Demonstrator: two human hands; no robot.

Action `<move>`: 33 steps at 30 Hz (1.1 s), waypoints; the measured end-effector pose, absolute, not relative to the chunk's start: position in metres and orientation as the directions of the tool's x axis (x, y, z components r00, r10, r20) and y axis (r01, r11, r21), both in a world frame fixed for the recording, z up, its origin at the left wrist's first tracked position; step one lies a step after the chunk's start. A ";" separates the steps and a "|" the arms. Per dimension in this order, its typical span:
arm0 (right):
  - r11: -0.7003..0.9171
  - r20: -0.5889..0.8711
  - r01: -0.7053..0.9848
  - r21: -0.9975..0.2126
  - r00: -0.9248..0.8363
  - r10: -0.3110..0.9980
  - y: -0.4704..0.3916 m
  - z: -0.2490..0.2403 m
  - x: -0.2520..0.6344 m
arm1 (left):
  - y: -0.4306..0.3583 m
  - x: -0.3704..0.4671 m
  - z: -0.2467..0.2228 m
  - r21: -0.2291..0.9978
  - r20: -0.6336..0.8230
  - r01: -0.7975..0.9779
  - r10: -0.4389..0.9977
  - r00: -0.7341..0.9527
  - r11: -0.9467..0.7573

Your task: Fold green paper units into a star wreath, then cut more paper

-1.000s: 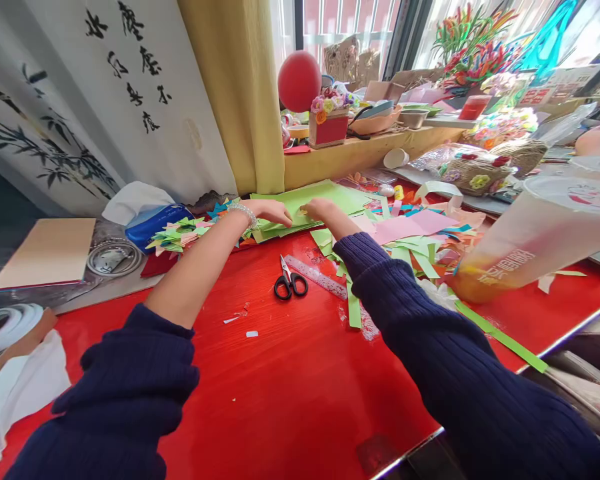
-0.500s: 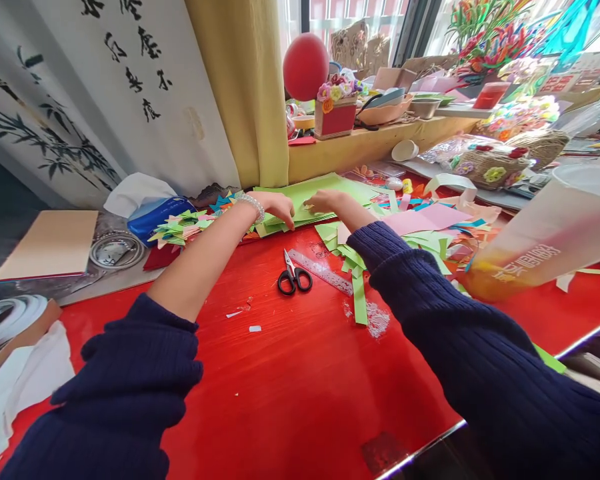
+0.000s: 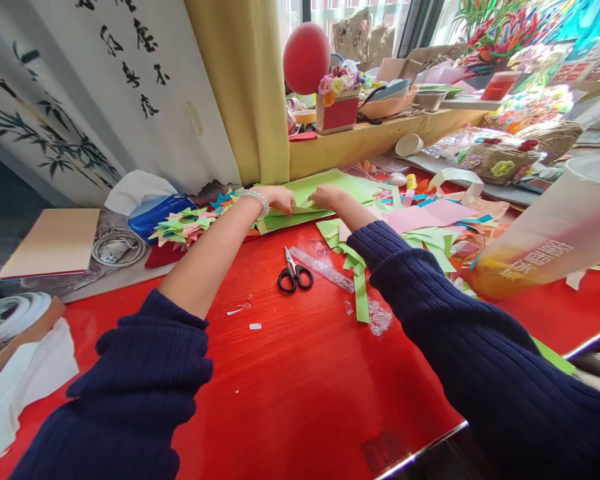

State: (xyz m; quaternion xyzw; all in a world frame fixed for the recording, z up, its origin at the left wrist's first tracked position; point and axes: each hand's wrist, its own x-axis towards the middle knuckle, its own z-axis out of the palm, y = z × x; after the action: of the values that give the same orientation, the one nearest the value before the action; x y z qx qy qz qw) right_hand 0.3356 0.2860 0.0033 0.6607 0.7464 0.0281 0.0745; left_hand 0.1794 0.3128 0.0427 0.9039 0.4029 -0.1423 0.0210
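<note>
A stack of light green paper sheets (image 3: 347,185) lies at the far side of the red table, below the yellow curtain. My left hand (image 3: 279,199), with a beaded bracelet at the wrist, is closed on the left part of a green sheet, whose near edge stands slightly raised. Close to it, my right hand (image 3: 326,196) has its fingers curled and pinched on the same green paper; the fingertips are partly hidden. Nearer to me lie black-handled scissors (image 3: 295,272) and a clear ruler (image 3: 323,269). Cut green strips (image 3: 361,297) are scattered under my right forearm.
Folded paper pieces (image 3: 183,227) and a blue tissue pack (image 3: 157,217) are at the left. A pink sheet (image 3: 427,215) lies right of the stack. A tall plastic cup (image 3: 545,230) with drink stands near my right sleeve. A red balloon (image 3: 307,59) is by the window.
My left hand has lifted the near edge of a green sheet slightly. My right hand has shifted a little to the right. The whole view has moved slightly.
</note>
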 end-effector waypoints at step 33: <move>-0.030 -0.171 0.994 -0.101 0.013 0.985 0.309 -0.005 0.375 | 0.347 0.092 0.065 -0.103 -0.461 0.805 0.745 0.483 -0.585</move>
State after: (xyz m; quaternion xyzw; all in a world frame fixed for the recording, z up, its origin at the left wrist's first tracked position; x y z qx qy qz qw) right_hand 0.3746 0.3092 -0.0049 0.7112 0.6959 -0.0970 0.0237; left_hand 0.0916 0.3473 0.0651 0.8586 0.4511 -0.2350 0.0636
